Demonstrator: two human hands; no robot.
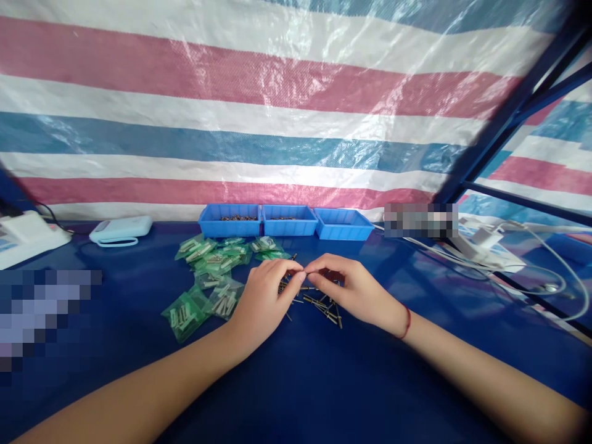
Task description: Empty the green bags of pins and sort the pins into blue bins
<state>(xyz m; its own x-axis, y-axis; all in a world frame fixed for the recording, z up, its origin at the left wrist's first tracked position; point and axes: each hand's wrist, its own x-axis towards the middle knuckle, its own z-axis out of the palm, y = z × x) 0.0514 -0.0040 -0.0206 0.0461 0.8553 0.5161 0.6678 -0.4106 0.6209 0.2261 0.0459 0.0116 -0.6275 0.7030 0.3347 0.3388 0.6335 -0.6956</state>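
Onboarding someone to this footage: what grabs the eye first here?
Probably the red, white and blue striped tarp filling the whole background. Next, the left hand and right hand meeting fingertip to fingertip at centre over a scatter of small metal pins on the blue table. Green packets lie heaped left of the hands, with three blue trays lined up behind.

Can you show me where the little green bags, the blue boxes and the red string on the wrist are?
green bags (210,277): head view, middle of the pile on the blue table.
blue boxes (287,221): head view, front wall of the middle box.
red string (407,322): head view, band round the right wrist.
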